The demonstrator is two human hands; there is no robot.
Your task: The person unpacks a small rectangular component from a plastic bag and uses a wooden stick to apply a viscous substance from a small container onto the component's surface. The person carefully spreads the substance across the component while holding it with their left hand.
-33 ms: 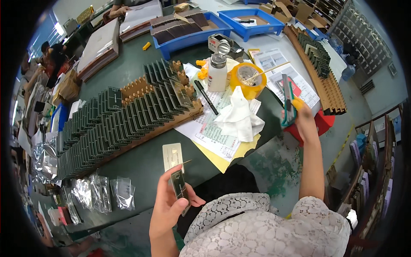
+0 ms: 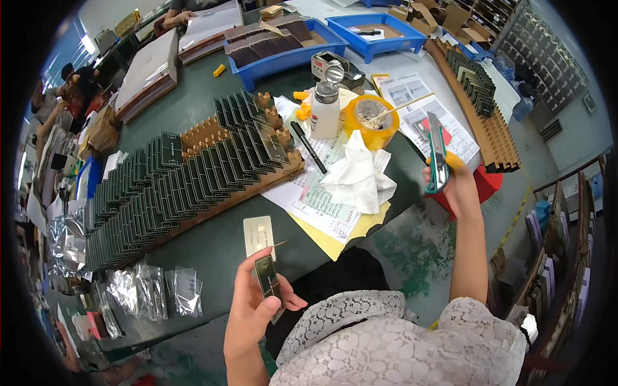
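Boards point(image 2: 193, 188) are standing in a rack point(image 2: 288, 168) at ten o'clock; a bottle point(image 2: 326, 117) is standing beside tape point(image 2: 372, 139) at twelve.

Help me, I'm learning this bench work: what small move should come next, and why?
Probably bring the green-and-grey cutter inward toward the dark board. The right hand holds the cutter out to the right, well apart from the board, which the left hand grips in front of the body. I can't tell whether the blade is out.
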